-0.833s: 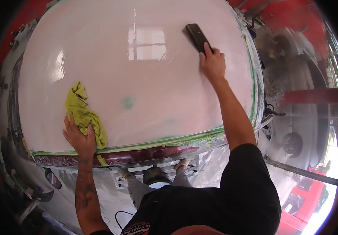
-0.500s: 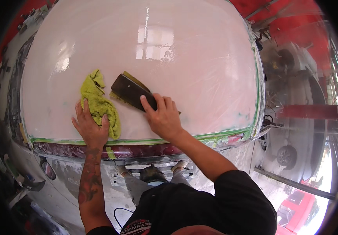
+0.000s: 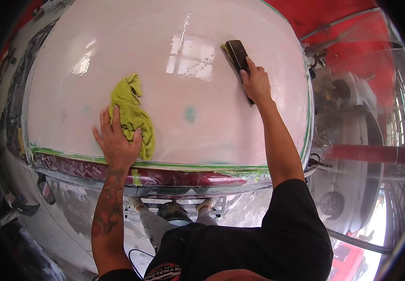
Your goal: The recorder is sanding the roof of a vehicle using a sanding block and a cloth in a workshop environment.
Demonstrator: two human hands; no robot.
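A pale primer-coated car panel (image 3: 198, 131) with a wet sheen fills much of the view, bordered by green masking tape. My left hand (image 3: 116, 140) lies with spread fingers on the left edge of a crumpled yellow-green towel (image 3: 134, 122). On the right of the panel, my right hand (image 3: 257, 84) grips a long black sanding block (image 3: 236, 54), which has an olive-coloured sheet showing along its edge. A small bluish-green patch (image 3: 190, 114) shows between the towel and my right arm.
A maroon strip (image 3: 188, 177) runs below the taped front edge. My feet stand on a slatted platform (image 3: 216, 210) beside a dark bucket (image 3: 174, 210). A car wheel (image 3: 331, 203), a red post (image 3: 366, 153) and red structures appear at the right, partly hazy.
My right hand swung the block down toward the towel, then back up and right. My left hand and the towel appear slightly higher and farther right as the view shifted.
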